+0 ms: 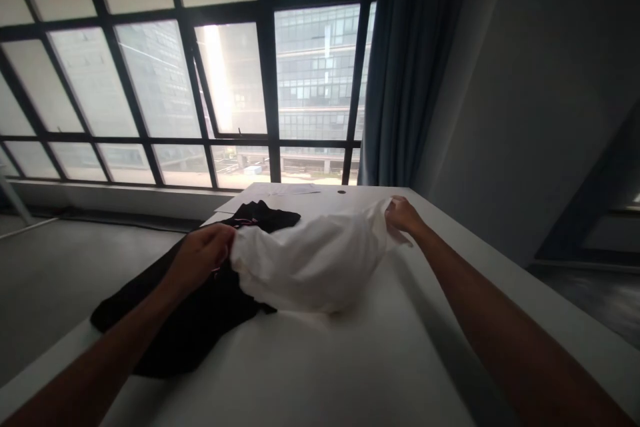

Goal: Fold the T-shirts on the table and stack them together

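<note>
**Both hands gripping white garment above worktop**

- Left hand [203,255]: grip closed on the left end of the white garment [310,260], fabric bunched in the fist.
- Right hand [403,215]: grip pinched shut on the garment's right edge, a short tail of cloth hanging past the fingers.
- White garment is stretched between the two hands and sags in the middle. Upper part is lifted; the lowest fold looks to touch the worktop [350,360], roughly mid-width and toward the far half.
- Black garment [200,307] lies flat along the worktop's left edge, part of it draping over that edge. Its far end sits behind the left hand, and the white garment overlaps its right side. A thin pink line shows near the left hand; too small to tell whether it is trim or print.
- Near the far edge of the worktop: sheets of paper [295,189] and a small dark round object [341,192], well apart from the hands.
- Writing, brands, labels: none legible on either garment or on the paper; light is dim and backlit by the window [230,80].
- Blue curtain [410,67] hangs beyond the far right corner.
</note>
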Demonstrator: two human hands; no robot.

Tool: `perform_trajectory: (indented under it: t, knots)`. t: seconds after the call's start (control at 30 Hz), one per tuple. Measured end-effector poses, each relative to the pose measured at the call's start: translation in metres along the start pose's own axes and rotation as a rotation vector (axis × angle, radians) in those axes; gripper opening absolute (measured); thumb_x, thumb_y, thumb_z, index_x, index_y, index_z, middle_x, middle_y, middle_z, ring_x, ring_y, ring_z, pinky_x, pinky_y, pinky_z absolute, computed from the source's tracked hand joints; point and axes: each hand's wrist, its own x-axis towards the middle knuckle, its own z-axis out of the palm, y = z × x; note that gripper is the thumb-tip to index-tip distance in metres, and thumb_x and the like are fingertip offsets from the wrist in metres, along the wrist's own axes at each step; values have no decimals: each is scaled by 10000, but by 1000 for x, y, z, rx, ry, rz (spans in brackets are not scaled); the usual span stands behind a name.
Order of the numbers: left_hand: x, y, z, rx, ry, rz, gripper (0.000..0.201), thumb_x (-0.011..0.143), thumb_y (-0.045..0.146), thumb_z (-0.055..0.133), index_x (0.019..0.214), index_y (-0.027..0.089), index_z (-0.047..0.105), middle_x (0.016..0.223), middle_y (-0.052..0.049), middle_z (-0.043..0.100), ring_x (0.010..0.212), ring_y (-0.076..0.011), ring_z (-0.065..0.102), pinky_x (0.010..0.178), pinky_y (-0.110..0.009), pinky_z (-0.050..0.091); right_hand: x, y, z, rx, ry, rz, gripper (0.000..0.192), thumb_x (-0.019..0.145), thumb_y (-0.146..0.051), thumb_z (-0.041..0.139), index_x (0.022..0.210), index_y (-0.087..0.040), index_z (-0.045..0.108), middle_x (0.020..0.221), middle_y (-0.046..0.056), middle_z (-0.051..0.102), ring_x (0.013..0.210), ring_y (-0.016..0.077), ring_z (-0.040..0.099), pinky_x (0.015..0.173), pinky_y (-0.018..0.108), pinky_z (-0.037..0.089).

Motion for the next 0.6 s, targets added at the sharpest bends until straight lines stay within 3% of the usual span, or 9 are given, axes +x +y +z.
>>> perform_trajectory:
  t: [0.07,0.17,0.23,0.33,0.5,0.6]
  knots:
    - [-13,-3,44,118,-251,41,456,866,573,437,785,202,689,628,-14,641,535,-163,555,518,-279,449,-16,36,-4,-66,-88,98,246,864,-281,603,1038,-136,701,1175,222,667,1161,321,611,995,446,456]
    - [-25,-16,101,296,-490,175,442,928,505,377,868,214,705,795,-38,724,716,-203,653,678,-308,502,-48,77,-7,-132,-190,207,287,874,-385,616,945,-127,721,1072,227,703,1104,350,648,949,467,476]
    - [-24,-26,135,388,-563,270,415,942,486,397,1049,223,700,1027,-67,738,936,-242,668,836,-346,502,-70,94,-7,-144,-276,235,244,858,-381,639,889,-159,733,1002,201,728,1036,339,679,894,434,498]
    - [-7,-46,178,533,-569,300,494,939,491,455,1331,216,574,1359,-114,612,1247,-303,542,1028,-428,417,-100,101,1,-144,-429,283,264,833,-389,665,955,-166,738,916,161,747,906,305,712,798,376,519]
    - [30,-91,218,777,-682,89,686,965,558,370,1531,173,338,1600,-175,296,1460,-399,261,1114,-596,262,-131,85,24,-148,-478,148,386,843,-301,630,1184,-124,663,1144,165,710,1018,262,681,863,331,500]
    - [47,-119,220,818,-691,88,689,970,589,295,1545,209,322,1633,-139,205,1491,-407,150,1127,-648,183,-135,84,25,-76,-470,72,294,801,-206,635,1077,-132,702,1072,122,727,989,227,674,852,295,492]
